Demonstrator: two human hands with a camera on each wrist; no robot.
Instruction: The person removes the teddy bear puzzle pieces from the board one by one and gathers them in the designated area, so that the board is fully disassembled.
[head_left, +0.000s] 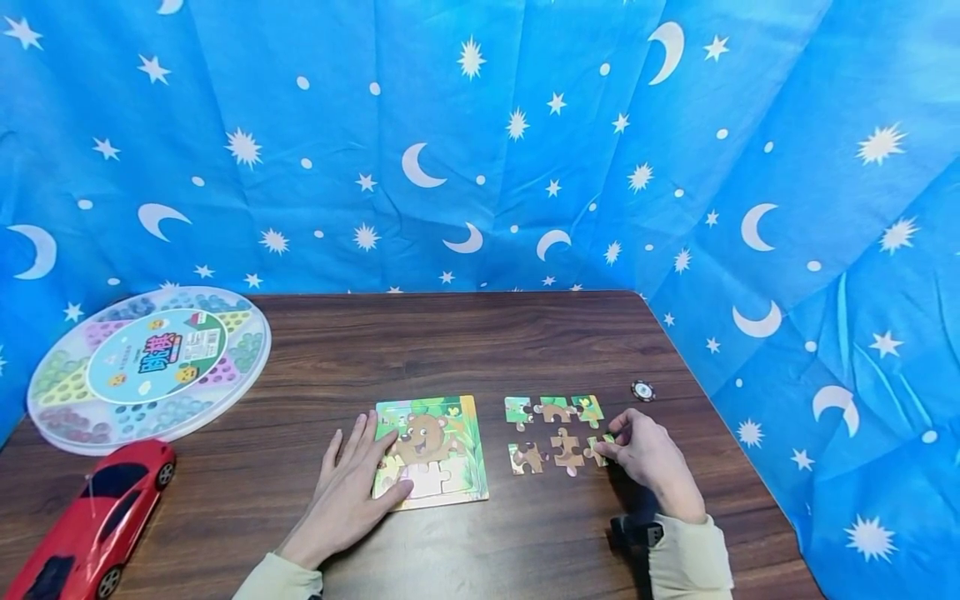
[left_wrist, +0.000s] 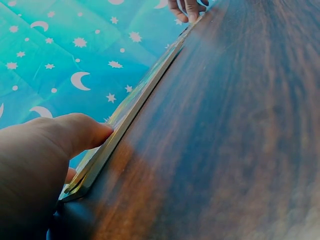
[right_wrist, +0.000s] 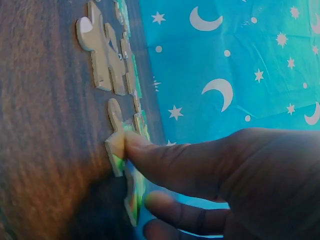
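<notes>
My left hand (head_left: 352,483) rests on the left side of a bear jigsaw board (head_left: 480,467), fingers spread and fairly straight. Its thumb (left_wrist: 90,131) lies along the board's near edge in the left wrist view. The board has a bear picture with a pale bare patch (head_left: 429,480) at its lower middle. To the right of the board, my right hand (head_left: 652,454) pinches a small green and brown puzzle piece (head_left: 597,455) with bent fingers. In the right wrist view the thumb is against this piece (right_wrist: 116,150), with another piece (right_wrist: 134,200) just below; the fingertips behind are partly hidden.
Loose puzzle pieces lie in two rows, among them a brown one (head_left: 567,450) and a green one (head_left: 517,410). A black-and-white round chip (head_left: 642,391) sits beyond the right hand. At left are a round board game (head_left: 247,358) and a red toy car (head_left: 90,533).
</notes>
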